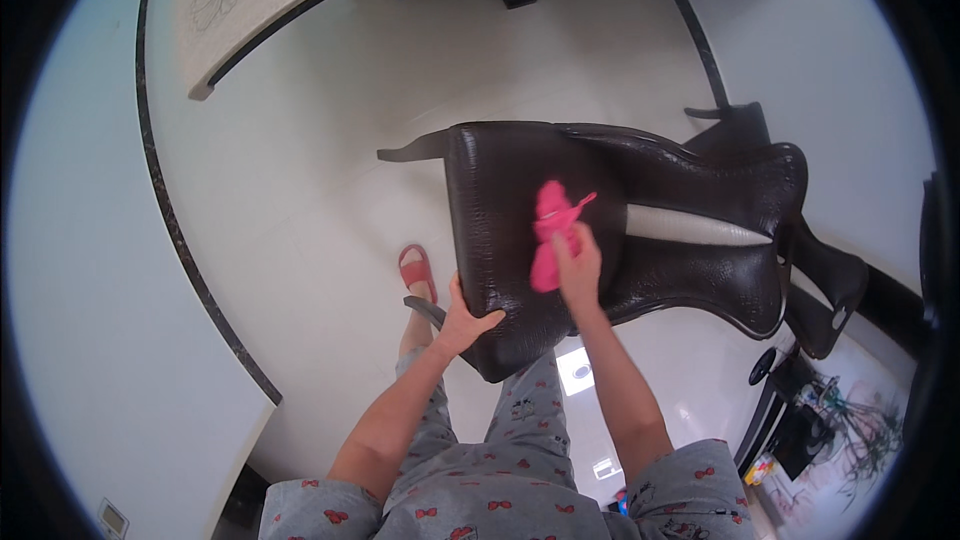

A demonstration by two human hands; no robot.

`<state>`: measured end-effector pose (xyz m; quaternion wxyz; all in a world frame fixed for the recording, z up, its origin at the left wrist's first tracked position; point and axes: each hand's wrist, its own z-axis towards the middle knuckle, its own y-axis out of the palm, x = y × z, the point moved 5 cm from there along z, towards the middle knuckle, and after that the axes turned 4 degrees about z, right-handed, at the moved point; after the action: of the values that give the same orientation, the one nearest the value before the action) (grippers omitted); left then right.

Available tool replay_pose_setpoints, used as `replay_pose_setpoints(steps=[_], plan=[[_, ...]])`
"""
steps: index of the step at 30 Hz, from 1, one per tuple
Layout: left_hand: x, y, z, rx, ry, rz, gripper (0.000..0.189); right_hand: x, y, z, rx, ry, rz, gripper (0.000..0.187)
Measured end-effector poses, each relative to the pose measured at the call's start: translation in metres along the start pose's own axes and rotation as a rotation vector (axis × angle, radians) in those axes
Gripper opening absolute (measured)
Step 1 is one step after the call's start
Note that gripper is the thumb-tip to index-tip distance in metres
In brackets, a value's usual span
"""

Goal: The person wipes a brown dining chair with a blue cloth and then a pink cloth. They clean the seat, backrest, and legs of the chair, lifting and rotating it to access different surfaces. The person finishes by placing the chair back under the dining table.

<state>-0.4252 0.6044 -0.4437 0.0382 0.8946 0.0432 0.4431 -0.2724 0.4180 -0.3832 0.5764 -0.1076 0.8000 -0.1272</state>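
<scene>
A dark brown leather chair (510,165) stands before me, its seat towards the left and its backrest (690,270) towards the right. In my right hand (579,270) is a bright pink cloth (553,229) with a small hanging loop, resting on or just over the seat; the hand looks slightly blurred. My left hand (466,322) grips the near front corner of the seat, thumb on top and fingers over the front edge. A pale strip (694,225) shows between the two dark panels of the backrest.
A pale table (285,0) with a dark lower edge spans the top left. Another dark chair (825,292) stands behind the backrest. White walls (82,240) with dark skirting bound the glossy tiled floor (300,187). Plants (862,420) and a black stand are at the lower right.
</scene>
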Motion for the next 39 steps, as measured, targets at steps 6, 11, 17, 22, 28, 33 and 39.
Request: replay_pose_setpoints(steps=[6, 11, 17, 22, 28, 33, 39], plan=[[-0.035, 0.009, 0.006, -0.047, -0.020, 0.168, 0.118, -0.050, 0.058, -0.060, -0.299, -0.458, -0.438, 0.036], [0.002, 0.002, 0.000, -0.025, -0.001, 0.085, 0.123, -0.014, 0.065, -0.058, -0.226, -0.595, -0.338, 0.046], [0.072, -0.047, -0.007, 0.167, 0.014, -0.285, 0.080, -0.005, 0.073, -0.067, -0.232, -0.593, -0.343, 0.050], [0.070, -0.024, 0.016, 0.372, 0.268, 0.160, 0.047, -0.014, 0.081, -0.063, -0.245, -0.477, -0.225, 0.070], [0.023, -0.072, 0.032, 0.409, 0.028, -0.207, 0.023, -0.020, 0.091, -0.065, -0.072, -0.301, -0.211, 0.091], [0.075, -0.123, 0.083, 0.497, 0.113, -0.762, 0.031, -0.024, 0.094, -0.063, -0.073, -0.315, -0.577, 0.096], [0.140, -0.091, 0.182, 0.453, 0.692, 0.350, 0.028, -0.023, 0.107, -0.063, -0.069, -0.324, -0.581, 0.093]])
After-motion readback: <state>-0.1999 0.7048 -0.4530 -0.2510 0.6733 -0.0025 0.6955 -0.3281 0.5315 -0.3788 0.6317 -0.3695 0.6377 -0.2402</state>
